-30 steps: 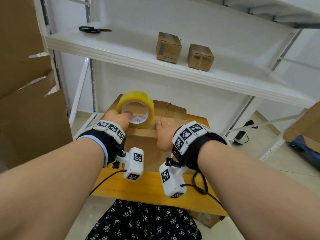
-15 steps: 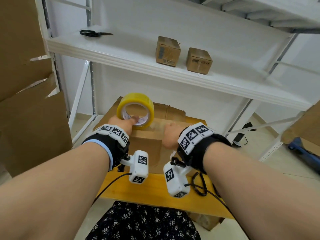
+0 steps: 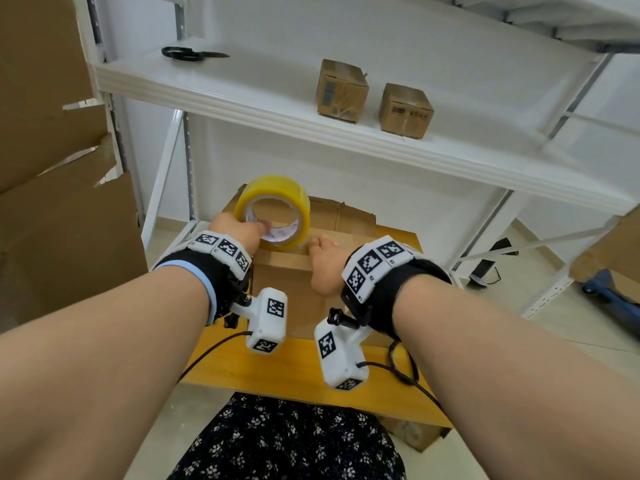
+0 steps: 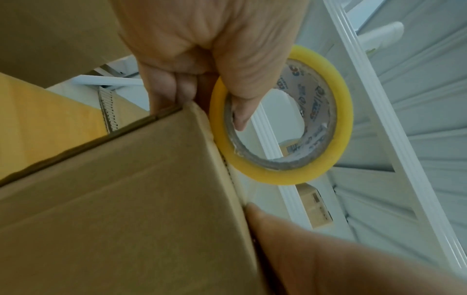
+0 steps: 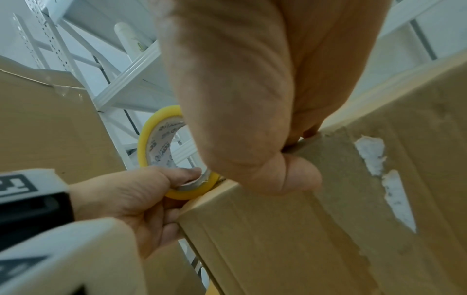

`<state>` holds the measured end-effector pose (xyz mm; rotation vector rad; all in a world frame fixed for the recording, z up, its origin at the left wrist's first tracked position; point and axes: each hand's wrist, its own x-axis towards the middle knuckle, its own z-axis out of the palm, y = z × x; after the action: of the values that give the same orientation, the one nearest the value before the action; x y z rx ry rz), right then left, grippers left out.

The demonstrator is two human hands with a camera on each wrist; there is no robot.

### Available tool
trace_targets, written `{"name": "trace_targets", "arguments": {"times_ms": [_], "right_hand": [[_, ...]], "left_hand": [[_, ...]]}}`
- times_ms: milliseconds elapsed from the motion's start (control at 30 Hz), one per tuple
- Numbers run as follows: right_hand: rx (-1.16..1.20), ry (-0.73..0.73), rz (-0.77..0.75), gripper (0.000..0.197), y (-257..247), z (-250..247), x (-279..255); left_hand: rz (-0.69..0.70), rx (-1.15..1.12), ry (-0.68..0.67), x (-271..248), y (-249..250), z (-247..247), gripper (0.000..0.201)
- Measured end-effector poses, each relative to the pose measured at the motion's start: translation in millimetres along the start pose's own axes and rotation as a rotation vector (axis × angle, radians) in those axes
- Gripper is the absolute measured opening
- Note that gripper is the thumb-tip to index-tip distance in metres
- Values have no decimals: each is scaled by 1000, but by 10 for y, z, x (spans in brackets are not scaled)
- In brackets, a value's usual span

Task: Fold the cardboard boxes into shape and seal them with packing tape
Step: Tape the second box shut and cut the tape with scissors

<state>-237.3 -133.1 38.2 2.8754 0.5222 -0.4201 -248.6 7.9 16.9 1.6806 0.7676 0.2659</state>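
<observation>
A brown cardboard box [image 3: 287, 299] stands on a yellow wooden table [image 3: 277, 368]. A yellow roll of packing tape [image 3: 272, 188] stands on edge at the far left of the box top. My left hand [image 3: 239, 230] grips the roll, thumb inside the core and fingers outside. In the left wrist view the roll [image 4: 345, 111] sits right at the box [image 4: 126, 199] edge. My right hand [image 3: 323, 261] holds the box's near top edge, fingers curled over the top. In the right wrist view its thumb [image 5: 290, 179] presses the box's [image 5: 303, 239] near face.
A white shelf [image 3: 242, 98] overhangs the table, carrying black scissors [image 3: 187, 53] and two small sealed boxes [image 3: 341, 88] [image 3: 405, 109]. Large cardboard sheets [image 3: 52, 202] lean at the left. Flattened cardboard [image 3: 346, 216] lies behind the box.
My right hand's fingers, laid out across the box top a second ago, have curled in at the near edge. My left hand still holds the roll in much the same place.
</observation>
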Motion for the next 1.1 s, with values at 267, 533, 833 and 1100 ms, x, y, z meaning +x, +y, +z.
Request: {"name": "trace_targets", "arguments": {"times_ms": [267, 533, 833, 1100], "right_hand": [[39, -87, -119, 51, 167, -305, -95], [-166, -47, -82, 48, -53, -181, -88], [-303, -32, -75, 59, -161, -23, 60], [-131, -36, -28, 78, -149, -46, 90]], "left_hand": [[-108, -82, -49, -84, -44, 9, 61], [-76, -33, -53, -34, -54, 31, 67], [-58, 39, -26, -19, -43, 111, 63], [-133, -89, -117, 115, -38, -9, 64]]}}
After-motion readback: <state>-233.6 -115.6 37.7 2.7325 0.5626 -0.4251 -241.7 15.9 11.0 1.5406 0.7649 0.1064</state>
